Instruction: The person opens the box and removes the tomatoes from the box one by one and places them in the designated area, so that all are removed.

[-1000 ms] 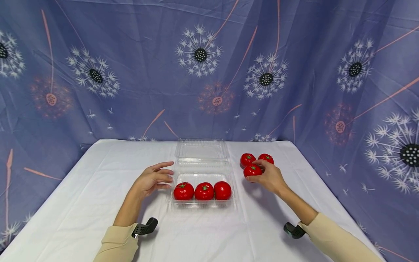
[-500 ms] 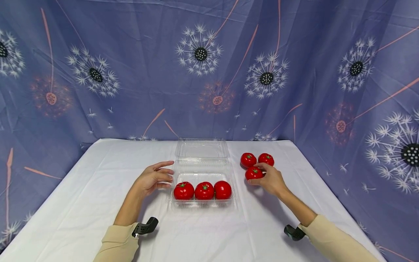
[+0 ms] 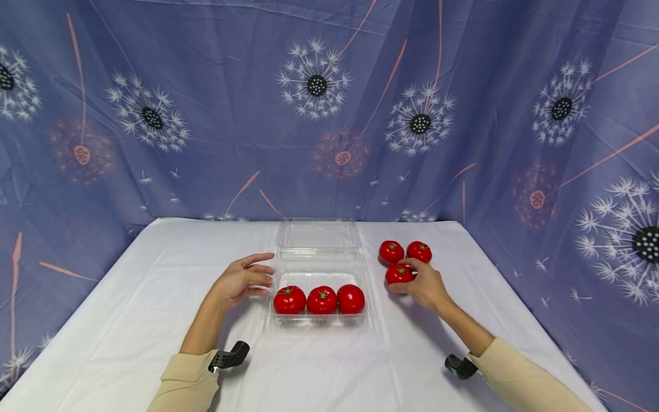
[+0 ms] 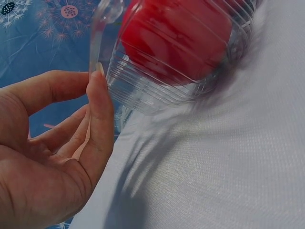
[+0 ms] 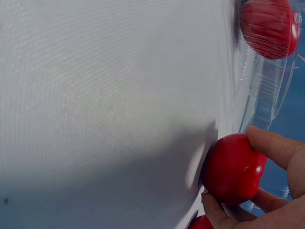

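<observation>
My right hand (image 3: 425, 284) holds a red tomato (image 3: 399, 274) with a green stem mark, thumb on the near side and fingers on the far side. In the right wrist view the thumb and fingers spread round this tomato (image 5: 233, 168). Two more tomatoes, a left one (image 3: 390, 252) and a right one (image 3: 419, 250), lie just behind it. My left hand (image 3: 241, 281) is beside the clear plastic clamshell box (image 3: 304, 278), its fingers loosely bent with tips right at the left rim. Three tomatoes (image 3: 321, 300) sit in a row along the box's near side.
The box's lid (image 3: 316, 236) lies folded back toward the rear edge of the white-covered table (image 3: 329, 366). Behind and at the sides hangs a blue curtain (image 3: 216, 114) with dandelion prints.
My right hand has shifted very slightly with the tomato, moving a little nearer and right of its first place. The left hand and the box stay put.
</observation>
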The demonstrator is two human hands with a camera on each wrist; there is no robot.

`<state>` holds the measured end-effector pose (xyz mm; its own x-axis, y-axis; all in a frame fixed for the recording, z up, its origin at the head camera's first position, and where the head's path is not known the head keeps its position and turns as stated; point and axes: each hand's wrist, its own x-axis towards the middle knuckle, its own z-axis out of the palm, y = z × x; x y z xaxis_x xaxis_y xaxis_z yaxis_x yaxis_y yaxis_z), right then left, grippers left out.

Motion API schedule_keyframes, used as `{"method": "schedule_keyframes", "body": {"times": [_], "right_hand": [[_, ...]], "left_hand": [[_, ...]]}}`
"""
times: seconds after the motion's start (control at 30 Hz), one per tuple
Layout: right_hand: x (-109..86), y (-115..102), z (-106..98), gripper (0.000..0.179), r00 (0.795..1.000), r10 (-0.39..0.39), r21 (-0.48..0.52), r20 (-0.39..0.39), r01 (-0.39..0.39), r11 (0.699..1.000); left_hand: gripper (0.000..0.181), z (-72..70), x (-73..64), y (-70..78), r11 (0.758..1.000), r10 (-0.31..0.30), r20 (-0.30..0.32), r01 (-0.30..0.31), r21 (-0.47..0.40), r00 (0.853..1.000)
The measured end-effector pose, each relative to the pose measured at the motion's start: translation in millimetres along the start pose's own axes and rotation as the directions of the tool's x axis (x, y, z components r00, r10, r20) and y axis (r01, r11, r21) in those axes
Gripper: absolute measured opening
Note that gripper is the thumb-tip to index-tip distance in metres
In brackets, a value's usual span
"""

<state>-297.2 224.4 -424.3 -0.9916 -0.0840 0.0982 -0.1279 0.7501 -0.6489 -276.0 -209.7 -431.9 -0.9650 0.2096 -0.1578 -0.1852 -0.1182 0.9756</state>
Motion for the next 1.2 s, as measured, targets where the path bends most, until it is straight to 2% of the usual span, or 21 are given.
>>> {"method": "schedule_keyframes", "body": {"times": [1.2], "right_hand": [[6.2, 5.3, 1.4, 0.067, 1.0, -0.002, -0.028, 0.003, 0.002, 1.0]], "left_hand": [[0.073, 1.9, 0.1, 0.8, 1.0, 0.009, -0.012, -0.009, 0.027, 1.0]]}}
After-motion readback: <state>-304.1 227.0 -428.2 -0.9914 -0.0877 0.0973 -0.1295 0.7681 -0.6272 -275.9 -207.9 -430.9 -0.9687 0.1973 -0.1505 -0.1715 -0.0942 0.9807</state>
